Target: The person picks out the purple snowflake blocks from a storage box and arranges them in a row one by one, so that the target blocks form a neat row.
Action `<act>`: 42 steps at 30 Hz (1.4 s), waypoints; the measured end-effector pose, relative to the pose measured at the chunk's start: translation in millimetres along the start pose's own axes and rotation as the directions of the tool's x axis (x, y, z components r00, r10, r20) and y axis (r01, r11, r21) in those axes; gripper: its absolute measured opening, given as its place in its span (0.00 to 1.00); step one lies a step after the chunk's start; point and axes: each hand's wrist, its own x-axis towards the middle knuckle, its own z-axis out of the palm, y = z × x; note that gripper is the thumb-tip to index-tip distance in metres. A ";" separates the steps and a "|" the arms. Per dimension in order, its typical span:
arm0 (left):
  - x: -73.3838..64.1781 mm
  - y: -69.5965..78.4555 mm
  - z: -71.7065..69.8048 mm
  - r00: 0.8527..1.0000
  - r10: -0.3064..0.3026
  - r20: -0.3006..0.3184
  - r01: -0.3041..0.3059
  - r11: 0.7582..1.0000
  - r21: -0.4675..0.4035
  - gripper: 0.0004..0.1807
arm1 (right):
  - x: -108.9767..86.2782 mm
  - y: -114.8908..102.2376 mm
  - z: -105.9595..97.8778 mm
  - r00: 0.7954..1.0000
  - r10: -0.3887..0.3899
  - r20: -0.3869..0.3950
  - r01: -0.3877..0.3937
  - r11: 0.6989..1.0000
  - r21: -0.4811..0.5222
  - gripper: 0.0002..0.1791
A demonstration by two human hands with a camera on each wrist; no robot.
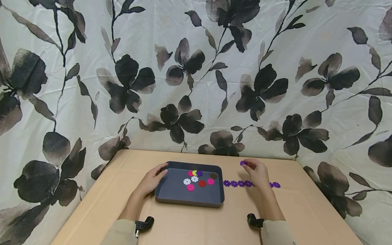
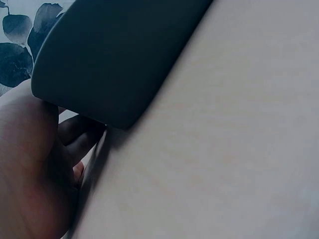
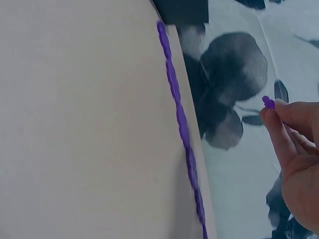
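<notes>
My left hand (image 1: 150, 180) grips the left side of a dark grey tray (image 1: 171, 190), thumb at the rim. In the left wrist view the tray's outer wall (image 2: 99, 59) shows, with fingers behind its lower edge. Above the table, my right hand (image 1: 258, 173) pinches a purple flower-shaped disc (image 3: 268, 102) between thumb and fingertip. Below that hand, a row of purple flower-shaped discs (image 1: 234, 183) runs to the right from beside the tray; the hand and wrist hide part of it. Inside the tray lie several flower-shaped discs, including white (image 1: 186, 181), pink (image 1: 190, 187), red (image 1: 202, 183) and brown (image 1: 213, 176) ones.
The tray and row sit on a light tan table (image 1: 196, 224). Behind the table hangs a white cloth (image 1: 214, 102) printed with dark flowers. A small black wrist camera (image 1: 145, 224) is strapped at the left sleeve, and another camera (image 1: 255, 221) at the right.
</notes>
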 end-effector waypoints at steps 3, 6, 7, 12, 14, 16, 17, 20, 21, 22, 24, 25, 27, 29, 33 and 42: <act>0.2 -0.3 0.3 1.000 0.000 -0.003 0.000 1.000 0.003 0.28 | 0.0 7.0 -7.9 1.000 0.015 -0.023 -0.016 1.000 -0.007 0.14; 0.5 -0.2 0.7 1.000 -0.001 -0.006 0.001 1.000 0.006 0.28 | -1.6 11.9 -15.8 0.998 0.038 -0.041 -0.038 0.999 -0.008 0.15; 0.6 -0.2 0.8 1.000 -0.002 -0.007 0.002 1.000 0.005 0.28 | -2.0 13.5 -18.2 0.998 0.045 -0.048 -0.046 0.999 -0.008 0.15; 0.8 -1.1 0.8 1.000 -0.006 -0.007 0.006 1.000 0.000 0.28 | -4.6 22.5 -29.6 0.993 0.087 -0.076 -0.088 0.996 -0.005 0.16; 0.7 -1.5 0.8 1.000 -0.006 -0.007 0.006 1.000 0.000 0.27 | -5.6 26.4 -33.9 0.990 0.111 -0.089 -0.111 0.994 0.005 0.16; 0.8 -1.7 0.8 1.000 -0.005 -0.008 0.005 1.000 0.003 0.27 | -7.0 30.1 -38.5 0.986 0.140 -0.086 -0.138 0.990 0.026 0.16; 0.9 -1.9 0.8 1.000 -0.004 -0.010 0.004 1.000 0.004 0.27 | -7.5 31.8 -40.6 0.984 0.152 -0.090 -0.149 0.988 0.037 0.16; 1.1 -2.4 0.9 1.000 -0.002 -0.010 0.002 1.000 0.004 0.27 | -10.5 37.0 -47.3 0.977 0.195 -0.090 -0.190 0.980 0.052 0.17; 1.1 -2.5 0.8 1.000 -0.001 -0.009 0.001 1.000 0.006 0.27 | -11.6 38.8 -49.5 0.974 0.208 -0.090 -0.204 0.978 0.051 0.17; 1.1 -2.6 0.8 1.000 -0.001 -0.009 0.001 1.000 0.006 0.27 | -12.8 40.5 -51.6 0.971 0.219 -0.096 -0.216 0.975 0.045 0.18; 0.9 -2.3 0.7 1.000 -0.003 -0.008 0.003 1.000 0.005 0.27 | -15.1 43.8 -55.6 0.965 0.242 -0.101 -0.239 0.970 0.038 0.18; 0.7 -2.1 0.7 1.000 -0.003 -0.007 0.004 1.000 0.006 0.27 | -16.0 45.5 -57.4 0.962 0.255 -0.102 -0.252 0.967 0.040 0.18; 0.4 -1.8 0.6 1.000 -0.007 -0.008 0.007 1.000 0.007 0.27 | -17.9 48.8 -60.8 0.955 0.278 -0.100 -0.274 0.960 0.052 0.18; 0.4 -1.8 0.6 1.000 -0.008 -0.010 0.008 1.000 0.010 0.27 | -19.8 52.5 -63.7 0.948 0.304 -0.099 -0.299 0.952 0.063 0.18; 0.8 -2.2 0.5 1.000 -0.005 -0.010 0.005 1.000 0.014 0.27 | -23.3 59.6 -69.3 0.933 0.341 -0.113 -0.335 0.940 0.064 0.19; 1.1 -2.6 0.0 1.000 0.004 0.000 -0.004 1.000 0.012 0.28 | -31.8 72.5 -84.4 0.894 0.417 -0.161 -0.406 0.908 0.098 0.19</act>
